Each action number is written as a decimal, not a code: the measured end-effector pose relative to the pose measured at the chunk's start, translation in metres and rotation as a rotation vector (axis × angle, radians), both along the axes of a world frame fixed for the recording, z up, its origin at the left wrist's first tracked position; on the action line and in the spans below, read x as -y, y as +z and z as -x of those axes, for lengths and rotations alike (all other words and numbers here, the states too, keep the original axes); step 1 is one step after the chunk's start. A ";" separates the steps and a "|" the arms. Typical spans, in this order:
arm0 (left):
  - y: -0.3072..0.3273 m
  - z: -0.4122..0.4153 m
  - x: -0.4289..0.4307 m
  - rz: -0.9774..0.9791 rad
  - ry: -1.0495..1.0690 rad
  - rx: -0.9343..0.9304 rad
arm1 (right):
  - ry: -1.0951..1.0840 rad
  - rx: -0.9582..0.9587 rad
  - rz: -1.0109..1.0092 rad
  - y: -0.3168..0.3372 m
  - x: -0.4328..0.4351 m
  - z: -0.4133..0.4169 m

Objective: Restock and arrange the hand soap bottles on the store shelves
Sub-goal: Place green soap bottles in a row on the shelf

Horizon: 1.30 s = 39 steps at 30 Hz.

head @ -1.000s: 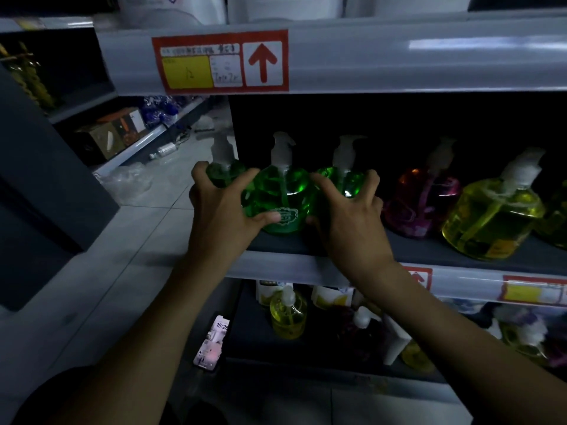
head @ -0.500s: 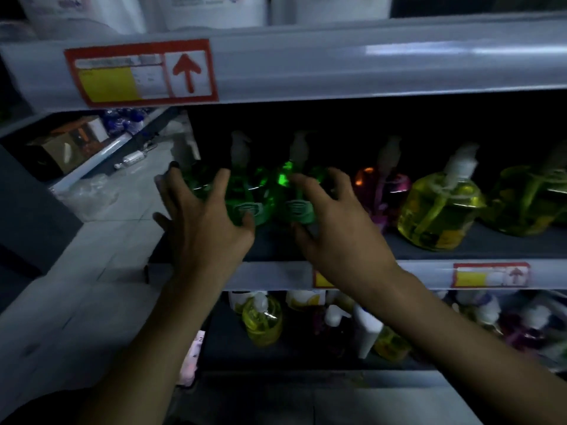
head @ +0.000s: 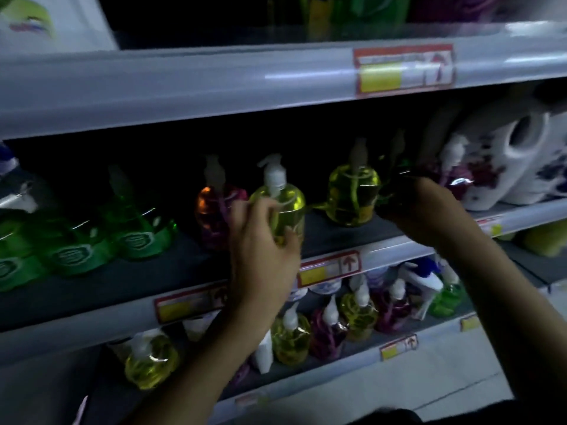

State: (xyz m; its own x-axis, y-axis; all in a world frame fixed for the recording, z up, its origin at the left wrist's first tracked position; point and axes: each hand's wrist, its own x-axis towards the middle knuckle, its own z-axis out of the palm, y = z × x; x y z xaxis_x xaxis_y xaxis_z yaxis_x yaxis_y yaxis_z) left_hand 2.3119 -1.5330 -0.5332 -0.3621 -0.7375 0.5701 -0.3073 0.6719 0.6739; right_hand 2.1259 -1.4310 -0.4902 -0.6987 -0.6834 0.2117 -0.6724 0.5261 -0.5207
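Note:
On the middle shelf [head: 122, 280] stand several pump soap bottles. My left hand [head: 264, 240] is wrapped around a yellow bottle [head: 283, 207] with a white pump. My right hand [head: 426, 207] grips a dark green bottle [head: 395, 179], mostly hidden by the fingers. Between them stands a second yellow bottle [head: 352, 194]. Left of my left hand sits a red-purple bottle [head: 211, 213], and further left are several green bottles [head: 135, 228]. A purple bottle [head: 454, 176] stands just beyond my right hand.
Large white floral jugs [head: 509, 167] fill the shelf's right end. The lower shelf [head: 337, 372] holds mixed yellow, purple and green bottles. The upper shelf edge [head: 214, 81] carries a red price tag. Pale floor tiles show at the bottom right.
The view has swung right along the shelf. Both hands left the green bottles; the left now holds a yellow bottle and the right a dark green one.

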 end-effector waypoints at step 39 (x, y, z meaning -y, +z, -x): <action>0.017 0.084 0.031 -0.022 -0.367 0.610 | 0.165 -0.060 0.250 -0.004 0.022 0.064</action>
State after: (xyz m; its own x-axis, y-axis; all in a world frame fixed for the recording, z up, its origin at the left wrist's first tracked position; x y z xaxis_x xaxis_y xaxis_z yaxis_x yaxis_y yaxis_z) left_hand 2.2277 -1.5644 -0.5157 -0.8392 -0.5155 0.1733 -0.3903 0.7928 0.4682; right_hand 2.0622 -1.4531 -0.4942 -0.5636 -0.7084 0.4249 -0.7717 0.2679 -0.5769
